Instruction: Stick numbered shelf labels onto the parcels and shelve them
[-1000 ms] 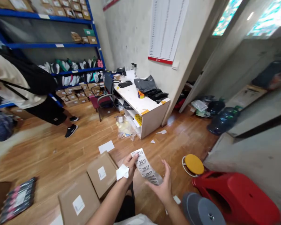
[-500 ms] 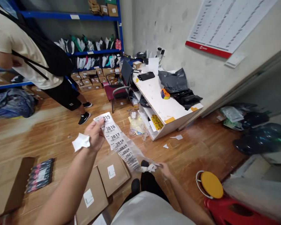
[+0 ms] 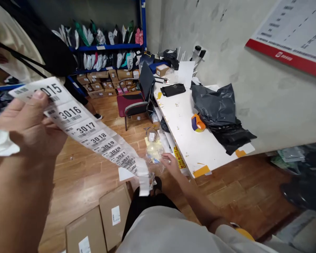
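Note:
My left hand (image 3: 34,119) pinches the top of a long strip of numbered barcode labels (image 3: 89,131), its thumb over the label ending in 015. The strip slants down to the right, numbers rising from 3016, and its far end dangles curled above my legs. My right hand (image 3: 171,163) is apart from the strip, fingers loosely bent and spread with nothing seen in them, beside the desk's near side. A torn white paper piece (image 3: 2,144) is stuck at my left wrist.
A white desk (image 3: 179,130) carries a tape roll (image 3: 198,123) and dark plastic bags (image 3: 214,103). Two cardboard boxes (image 3: 113,200) lie by my legs. A chair (image 3: 134,103) stands before the parcel shelves (image 3: 107,46). Another person (image 3: 28,38) stands at left.
My left hand has lifted the strip closer and leftward. My right hand has let go of its lower end and moved up towards the desk. The view has shifted nearer the desk.

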### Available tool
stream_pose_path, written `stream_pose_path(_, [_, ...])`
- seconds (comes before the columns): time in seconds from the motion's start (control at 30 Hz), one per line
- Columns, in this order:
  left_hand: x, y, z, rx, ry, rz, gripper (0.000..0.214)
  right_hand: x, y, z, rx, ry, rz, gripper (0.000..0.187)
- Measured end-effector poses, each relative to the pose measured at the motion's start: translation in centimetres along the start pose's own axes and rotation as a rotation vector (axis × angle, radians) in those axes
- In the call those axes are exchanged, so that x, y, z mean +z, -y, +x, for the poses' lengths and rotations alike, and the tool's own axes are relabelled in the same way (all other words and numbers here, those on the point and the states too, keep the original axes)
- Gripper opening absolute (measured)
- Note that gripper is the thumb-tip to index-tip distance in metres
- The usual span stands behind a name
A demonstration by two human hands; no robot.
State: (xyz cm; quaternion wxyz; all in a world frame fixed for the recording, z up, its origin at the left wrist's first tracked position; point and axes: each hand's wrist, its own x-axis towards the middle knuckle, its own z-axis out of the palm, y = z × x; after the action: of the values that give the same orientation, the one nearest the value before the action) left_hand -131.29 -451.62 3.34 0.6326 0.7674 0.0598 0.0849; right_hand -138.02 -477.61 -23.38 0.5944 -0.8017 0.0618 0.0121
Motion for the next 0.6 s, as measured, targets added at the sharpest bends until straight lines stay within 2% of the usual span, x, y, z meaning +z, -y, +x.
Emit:
stream_pose_path(0.03, [1.4, -0.2, 1.7, 0.023, 0.025, 0.03, 0.035, 0.8, 3.0, 1.2, -0.063, 0.017, 0.032, 0.035])
stream_pose_path(0.07, [2.7, -0.2, 3.2, 0.05, 0.052, 0.058, 0.034, 1.4, 6.2, 2.3, -0.231, 0.069, 0.084, 0.042])
stream_pose_path(0.13, [5.0, 0.3, 6.1, 0.109, 0.11, 0.115, 0.032, 2.2, 12.4, 4.5, -0.587, 0.15, 0.107, 0.08])
stream_pose_path(0.17, [5.9, 0.8, 7.4, 0.139, 0.133, 0.147, 0.031, 2.4, 15.0, 5.8, -0.72, 0.136, 0.071, 0.091])
stream_pose_path(0.2, [6.8, 1.4, 8.7, 0.167, 0.149, 0.184, 0.03, 2.5, 17.3, 7.3, -0.784, 0.079, 0.029, 0.089])
stream_pose_path(0.3, [9.0, 3.2, 12.9, 0.234, 0.221, 0.304, 0.025, 2.6, 21.0, 12.4, -0.782, -0.04, -0.055, 0.065])
stream_pose_path(0.43, [11.4, 3.8, 19.3, 0.397, 0.387, 0.355, 0.022, 2.9, 22.0, 18.6, -0.703, -0.158, -0.04, 0.027])
stream_pose_path(0.53, [12.8, 3.5, 24.1, 0.608, 0.497, 0.357, 0.022, 3.8, 22.5, 21.7, -0.688, -0.289, 0.031, 0.019])
stream_pose_path(0.6, [13.4, 3.7, 26.4, 0.714, 0.571, 0.348, 0.023, 5.0, 22.8, 22.9, -0.616, -0.346, 0.115, 0.018])
